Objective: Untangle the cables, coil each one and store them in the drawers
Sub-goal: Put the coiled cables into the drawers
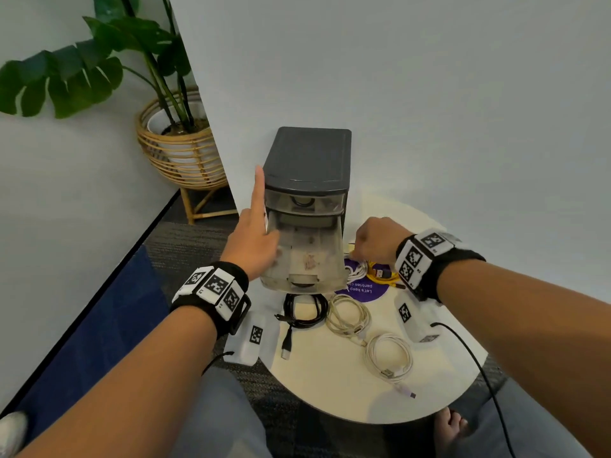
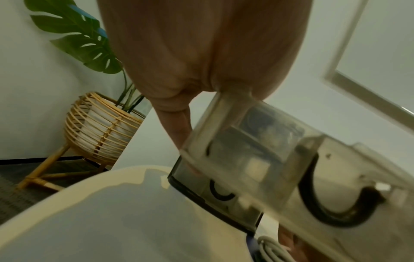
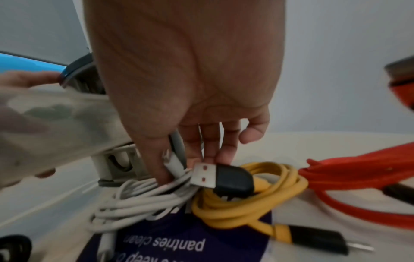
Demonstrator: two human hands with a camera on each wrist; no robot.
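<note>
Two hands in frame, both ours. Landmark: the drawer unit (image 1: pixel 309 180), dark top, standing at the far edge of the round table (image 1: pixel 330 385) against the wall.

Our left hand (image 1: pixel 256 241) holds the pulled-out clear drawer (image 1: pixel 305 256) by its left wall: index finger points straight up beside the unit, other digits clamp the drawer rim. The drawer sticks out of the unit towards us, tilted down at the front; it looks empty. The drawer above it is pushed in, a dark cable coil showing through its front.

Our right hand (image 3: pixel 197 106), just right of the drawer, has fingers curled down into a white cable coil (image 3: pixel 139 198), pinching its strands. Touching that coil: the yellow cable (image 3: pixel 251 200), coiled, its dark USB plug lying on top. Both sit on a purple sticker (image 1: pixel 363 289). Further right of the unit, a red cable (image 3: pixel 349 175).

In front of the drawer, on the table: black cable coil (image 1: pixel 302 309), then a beige coil (image 1: pixel 347 314), then another white coil (image 1: pixel 388 357) nearest us.
</note>
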